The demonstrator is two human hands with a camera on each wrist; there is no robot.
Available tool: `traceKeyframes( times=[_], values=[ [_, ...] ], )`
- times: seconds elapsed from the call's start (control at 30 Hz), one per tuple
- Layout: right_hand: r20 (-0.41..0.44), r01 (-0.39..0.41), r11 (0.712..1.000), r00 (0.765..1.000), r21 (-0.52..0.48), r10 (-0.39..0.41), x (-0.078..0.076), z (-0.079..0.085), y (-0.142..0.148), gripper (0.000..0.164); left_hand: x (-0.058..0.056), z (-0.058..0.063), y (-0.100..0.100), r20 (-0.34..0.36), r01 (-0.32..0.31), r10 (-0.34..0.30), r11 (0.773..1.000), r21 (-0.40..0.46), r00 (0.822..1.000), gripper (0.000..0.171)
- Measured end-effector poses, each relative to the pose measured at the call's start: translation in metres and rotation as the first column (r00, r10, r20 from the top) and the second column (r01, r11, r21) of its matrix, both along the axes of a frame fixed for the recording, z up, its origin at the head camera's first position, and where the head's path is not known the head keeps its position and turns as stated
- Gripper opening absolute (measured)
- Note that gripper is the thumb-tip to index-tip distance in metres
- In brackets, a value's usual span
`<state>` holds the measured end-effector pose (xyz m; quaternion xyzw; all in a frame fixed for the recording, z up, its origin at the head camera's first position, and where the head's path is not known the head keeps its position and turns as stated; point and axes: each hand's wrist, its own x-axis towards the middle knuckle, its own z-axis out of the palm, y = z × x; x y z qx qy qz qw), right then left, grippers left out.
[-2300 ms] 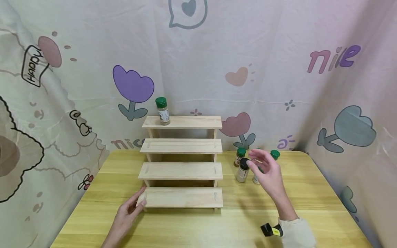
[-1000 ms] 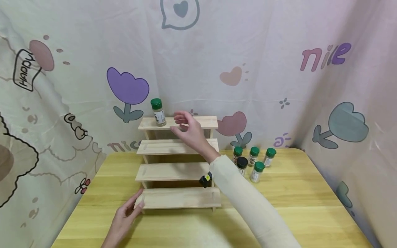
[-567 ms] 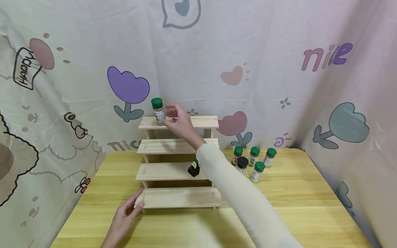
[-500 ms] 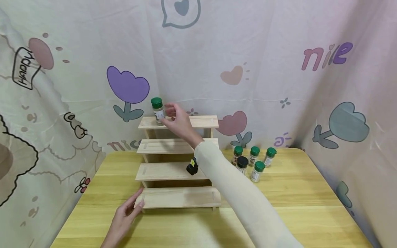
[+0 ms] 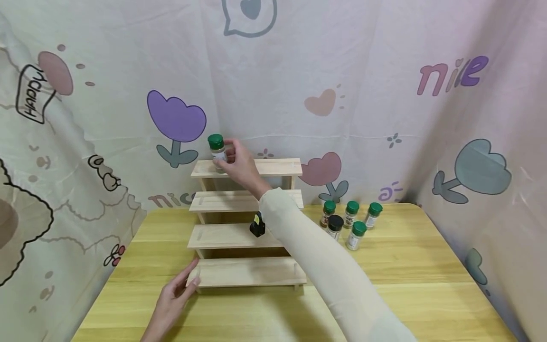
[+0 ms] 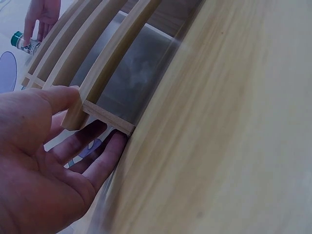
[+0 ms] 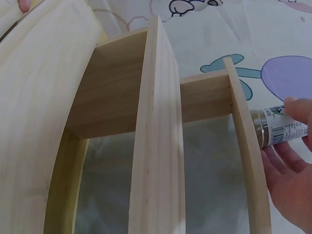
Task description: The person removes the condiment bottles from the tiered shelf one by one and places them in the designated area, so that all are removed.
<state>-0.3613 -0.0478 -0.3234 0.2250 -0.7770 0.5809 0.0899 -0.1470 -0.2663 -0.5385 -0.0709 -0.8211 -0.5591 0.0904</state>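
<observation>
A pale wooden stepped rack [image 5: 248,273] with several tiers stands on the table. On the left part of its top tier stands a spice jar [image 5: 219,154] with a green cap and a white label. My right hand [image 5: 241,165] reaches across the rack and holds this jar, thumb at its front and fingers round its right side. In the right wrist view the jar's base [image 7: 262,127] is right at the top board. My left hand [image 5: 172,297] grips the left end of the lowest tier; the left wrist view shows the thumb on the board [image 6: 105,63] and fingers against the side.
To the rack's right, several spice jars stand grouped on the table [image 5: 406,266]: green-capped ones such as the front jar [image 5: 355,236], and a black-capped jar [image 5: 335,227]. A patterned cloth [image 5: 273,95] hangs behind. The right sleeve [image 5: 325,266] crosses the rack's right side.
My right hand has moved from near the table jars leftward up to the top tier, and its fingers have closed round the green-capped jar. The left hand has stayed on the rack.
</observation>
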Motion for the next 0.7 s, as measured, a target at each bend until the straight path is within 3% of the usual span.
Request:
traceKeyframes(
  times=[0.17,0.4,0.7],
  values=[
    [-0.007,-0.021,1.0,1.0,-0.019,0.021,0.003,-0.001,0.003,0.051,0.001,0.001,0.0,0.022,0.0,0.0,1.0,0.021,1.0,0.048],
    [-0.038,-0.075,0.997,0.997,-0.034,0.073,0.014,0.007,0.021,0.054,-0.001,0.002,0.0,-0.02,0.0,0.0,1.0,-0.025,1.0,0.047],
    [-0.085,-0.163,0.98,0.984,-0.116,0.154,0.031,0.001,0.059,0.055,0.0,0.0,-0.003,0.045,-0.01,0.013,0.999,-0.052,0.999,0.05]
  ],
)
